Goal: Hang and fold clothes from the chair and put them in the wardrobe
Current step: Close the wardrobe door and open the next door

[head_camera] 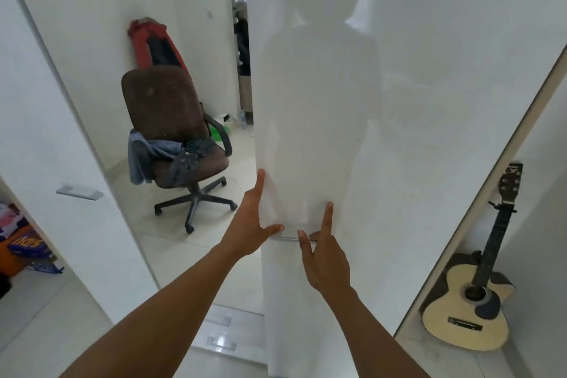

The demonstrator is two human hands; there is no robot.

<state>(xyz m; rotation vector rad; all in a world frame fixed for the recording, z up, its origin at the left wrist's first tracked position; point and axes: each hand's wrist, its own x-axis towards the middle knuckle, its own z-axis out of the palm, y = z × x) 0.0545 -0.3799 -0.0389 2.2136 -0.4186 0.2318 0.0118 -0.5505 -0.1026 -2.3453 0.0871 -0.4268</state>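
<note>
A glossy white wardrobe door fills the middle and right of the view. My left hand rests on its left edge, fingers spread, thumb touching the metal handle. Just right of the handle, my right hand lies flat on the door's face with fingers apart. Neither hand holds anything. A brown office chair stands behind on the left with grey and dark clothes piled on its seat. A red and dark garment hangs against the wall behind the chair.
Another white wardrobe door with a handle stands open at left; colourful bags lie inside at the far left. Low drawers sit below my arms. An acoustic guitar leans at the right. A doorway gap shows dark items beyond.
</note>
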